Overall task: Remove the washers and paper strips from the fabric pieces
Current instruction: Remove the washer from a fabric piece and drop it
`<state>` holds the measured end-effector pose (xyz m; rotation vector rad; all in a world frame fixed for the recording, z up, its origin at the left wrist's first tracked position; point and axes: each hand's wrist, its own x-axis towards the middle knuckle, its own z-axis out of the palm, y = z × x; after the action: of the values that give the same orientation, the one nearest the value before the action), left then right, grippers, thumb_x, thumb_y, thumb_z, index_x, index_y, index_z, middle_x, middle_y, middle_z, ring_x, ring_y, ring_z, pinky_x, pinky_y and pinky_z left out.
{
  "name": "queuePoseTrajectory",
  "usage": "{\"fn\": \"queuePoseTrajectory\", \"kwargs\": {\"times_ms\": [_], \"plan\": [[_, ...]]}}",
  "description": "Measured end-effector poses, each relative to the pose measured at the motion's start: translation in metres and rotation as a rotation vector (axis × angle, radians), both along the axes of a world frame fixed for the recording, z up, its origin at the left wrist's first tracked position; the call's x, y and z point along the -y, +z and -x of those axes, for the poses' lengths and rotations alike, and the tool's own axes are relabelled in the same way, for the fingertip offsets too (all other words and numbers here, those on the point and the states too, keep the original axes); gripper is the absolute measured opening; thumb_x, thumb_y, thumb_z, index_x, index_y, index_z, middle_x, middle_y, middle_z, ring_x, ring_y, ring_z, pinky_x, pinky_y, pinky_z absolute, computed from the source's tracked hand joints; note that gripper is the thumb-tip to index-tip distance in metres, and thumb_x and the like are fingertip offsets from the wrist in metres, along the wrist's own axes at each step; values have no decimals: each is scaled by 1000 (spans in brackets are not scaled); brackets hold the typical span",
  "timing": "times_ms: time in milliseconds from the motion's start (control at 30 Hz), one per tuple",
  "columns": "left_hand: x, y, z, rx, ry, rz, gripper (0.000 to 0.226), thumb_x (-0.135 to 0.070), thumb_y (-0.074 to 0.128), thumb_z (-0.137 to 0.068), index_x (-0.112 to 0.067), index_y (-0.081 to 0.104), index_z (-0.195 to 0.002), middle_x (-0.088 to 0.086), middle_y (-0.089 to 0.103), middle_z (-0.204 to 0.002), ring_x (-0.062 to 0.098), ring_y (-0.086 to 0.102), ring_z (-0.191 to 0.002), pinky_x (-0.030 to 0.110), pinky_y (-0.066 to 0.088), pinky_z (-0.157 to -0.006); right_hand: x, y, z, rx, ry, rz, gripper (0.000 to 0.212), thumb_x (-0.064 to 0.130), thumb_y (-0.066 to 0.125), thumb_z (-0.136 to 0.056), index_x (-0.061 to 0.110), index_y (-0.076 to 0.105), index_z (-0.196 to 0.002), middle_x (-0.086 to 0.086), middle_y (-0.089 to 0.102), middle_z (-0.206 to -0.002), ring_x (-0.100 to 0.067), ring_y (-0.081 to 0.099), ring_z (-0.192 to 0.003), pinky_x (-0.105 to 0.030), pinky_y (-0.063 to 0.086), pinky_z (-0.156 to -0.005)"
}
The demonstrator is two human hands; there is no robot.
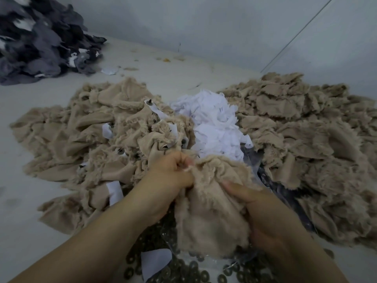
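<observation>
Pale grey tabletop (30,231) against a plain wall; no readable writing anywhere. Both hands curled on one fuzzy beige fabric piece (212,217): left hand (169,176) pinching its frayed top edge, right hand (263,213) gripping its side. Beyond the left hand, crumpled beige fabric heap (81,139) studded with washers and white strips. Ahead, torn paper strips (216,123); past the right hand, frayed beige pile (306,129). Under the wrists, dark ring washers (195,268). Far left, grey scraps (40,41).

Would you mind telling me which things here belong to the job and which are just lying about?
Job: held fabric piece, left hand, right hand, left fabric pile, paper strips, washers.

Lying about: grey fabric heap, orange scraps.
</observation>
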<state>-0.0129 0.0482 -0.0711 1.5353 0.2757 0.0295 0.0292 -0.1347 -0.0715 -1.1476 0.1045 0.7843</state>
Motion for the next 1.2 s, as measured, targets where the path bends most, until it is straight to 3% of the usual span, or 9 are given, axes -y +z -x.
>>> {"fn": "queuePoseTrajectory", "kwargs": {"times_ms": [100, 200, 267, 400, 500, 600, 800, 933, 1200], "plan": [[-8, 3, 2, 261, -253, -580, 67, -5, 68, -81, -47, 48, -129, -14, 52, -121, 15, 61, -100, 38, 56, -78, 6, 3, -4, 98, 2, 85, 30, 20, 70, -87, 3, 75, -111, -23, 74, -105, -40, 73, -94, -44, 60, -74], [-7, 11, -1, 554, -379, -914, 60, -1, 69, -81, -39, 61, -127, -11, 40, -133, 12, 49, -115, 34, 49, -86, 2, 6, -8, 47, 48, 93, 32, 12, 64, -89, -1, 69, -118, -20, 76, -89, -29, 76, -76, -31, 59, -60], [-6, 12, -4, 601, -351, -853, 40, 5, 68, -80, -22, 75, -109, -3, 54, -120, 12, 54, -109, 28, 48, -84, 1, 8, -9, -49, 49, -43, 35, 9, 56, -88, -5, 67, -117, -18, 75, -87, -25, 75, -71, -30, 59, -57], [-6, 14, -6, 517, -155, -778, 10, 3, 65, -80, -3, 70, -73, 3, 62, -75, 12, 58, -75, 35, 49, -69, 6, 7, -8, -173, -20, -332, 59, 42, 50, -94, -7, 65, -123, -26, 66, -124, -37, 67, -113, -46, 54, -95], [-3, 16, -6, 421, 10, -723, 37, -10, 64, -87, 0, 47, -57, 10, 42, -51, 8, 38, -49, 30, 34, -50, 5, 4, -6, -164, 20, -357, 87, 69, 47, -88, -1, 52, -141, -25, 56, -141, -39, 56, -130, -49, 41, -111], [3, 22, -6, 380, 51, -746, 48, -23, 60, -95, -13, 36, -56, -3, 33, -51, 8, 33, -48, 28, 27, -50, -2, 2, 1, -98, 64, -267, 100, 83, 59, -66, 9, 61, -134, -18, 63, -135, -34, 61, -124, -47, 51, -102], [1, 30, -12, 291, -30, -720, 47, -25, 64, -94, -6, 41, -58, -4, 36, -51, 7, 32, -44, 21, 28, -45, -3, -4, 0, -75, -35, -300, 55, 58, 85, -58, 11, 79, -85, -9, 73, -109, -25, 70, -107, -40, 59, -89], [2, 29, -13, 283, -86, -683, 43, -25, 67, -91, -13, 43, -57, -12, 36, -46, 3, 35, -44, 13, 31, -46, -9, 0, 7, 16, 16, -237, 65, 53, 76, -69, 10, 73, -117, -15, 71, -122, -29, 68, -114, -40, 59, -88], [7, 16, -5, 265, -71, -582, 27, -24, 57, -96, -11, 55, -73, -11, 44, -52, 2, 38, -47, 19, 35, -48, -12, -4, 14, 44, -55, -194, 44, 17, 67, -83, 1, 66, -124, -19, 70, -122, -33, 67, -115, -40, 58, -94]]}}
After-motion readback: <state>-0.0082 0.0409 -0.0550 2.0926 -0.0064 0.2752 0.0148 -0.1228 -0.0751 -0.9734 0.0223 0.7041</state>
